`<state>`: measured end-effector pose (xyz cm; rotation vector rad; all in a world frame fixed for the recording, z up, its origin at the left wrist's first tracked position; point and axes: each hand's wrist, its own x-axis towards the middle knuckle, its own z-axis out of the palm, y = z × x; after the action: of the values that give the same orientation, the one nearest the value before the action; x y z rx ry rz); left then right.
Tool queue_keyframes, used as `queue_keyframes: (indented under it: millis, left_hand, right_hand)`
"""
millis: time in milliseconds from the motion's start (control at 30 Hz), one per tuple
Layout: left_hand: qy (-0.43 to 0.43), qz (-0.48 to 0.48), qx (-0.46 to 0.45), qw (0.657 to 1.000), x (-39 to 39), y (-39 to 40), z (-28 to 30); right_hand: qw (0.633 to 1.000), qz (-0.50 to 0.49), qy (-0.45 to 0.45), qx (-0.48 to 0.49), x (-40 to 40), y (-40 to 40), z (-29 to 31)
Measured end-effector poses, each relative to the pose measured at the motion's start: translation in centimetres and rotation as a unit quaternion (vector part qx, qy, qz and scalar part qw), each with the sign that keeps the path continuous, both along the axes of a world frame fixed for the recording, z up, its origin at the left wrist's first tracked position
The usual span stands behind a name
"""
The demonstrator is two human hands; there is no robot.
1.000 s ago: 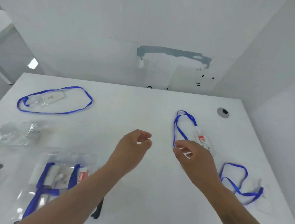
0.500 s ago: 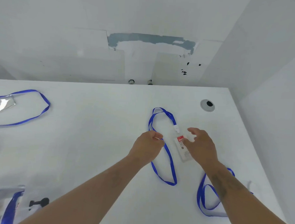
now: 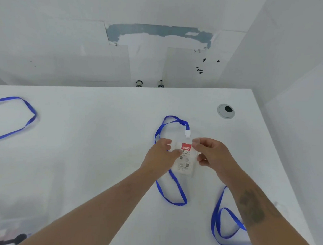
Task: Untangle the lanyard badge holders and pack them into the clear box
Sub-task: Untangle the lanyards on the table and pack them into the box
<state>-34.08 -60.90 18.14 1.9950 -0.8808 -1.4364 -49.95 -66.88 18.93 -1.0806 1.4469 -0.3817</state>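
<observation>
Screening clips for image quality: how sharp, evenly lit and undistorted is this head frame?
Head view: soft, even lighting, only faint shadows; the red label on the badge holder reads large but its fine print is blurred; both hands are slightly soft; wide-angle bowing bends the table edge; the bottom-left corner is smeared.
</observation>
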Motion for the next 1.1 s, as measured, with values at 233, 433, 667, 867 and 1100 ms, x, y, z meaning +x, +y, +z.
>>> queue_keyframes:
  millis: [233, 433, 667, 867, 1100]
  left_hand:
    - [0.221, 0.106, -0.037, 0.969, 5.1, 2.5, 5.7]
    - [0.282, 0.124, -0.091, 0.947, 8.9, 5.7, 10.6]
    - [0.285, 0.161, -0.151, 0.933, 12.4, 9.4, 15.6]
    - [0.245, 0.138, -0.176, 0.944, 13.8, 11.7, 17.9]
    - [-0.059, 0.103, -0.188, 0.975, 15.9, 13.9, 16.0]
  right_hand:
    - [0.964, -0.101, -0.233, 0.078, 2.1, 2.9, 5.2]
    - [0.914, -0.142, -0.362, 0.117, 5.4, 6.6, 9.8]
    - [0.958, -0.118, -0.160, -0.205, 8.7, 9.9, 11.7]
    - [0.947, 0.155, -0.042, -0.277, 14.4, 14.5, 12.5]
    - [0.853, 0.374, 0.166, -0.324, 14.7, 17.6, 17.2]
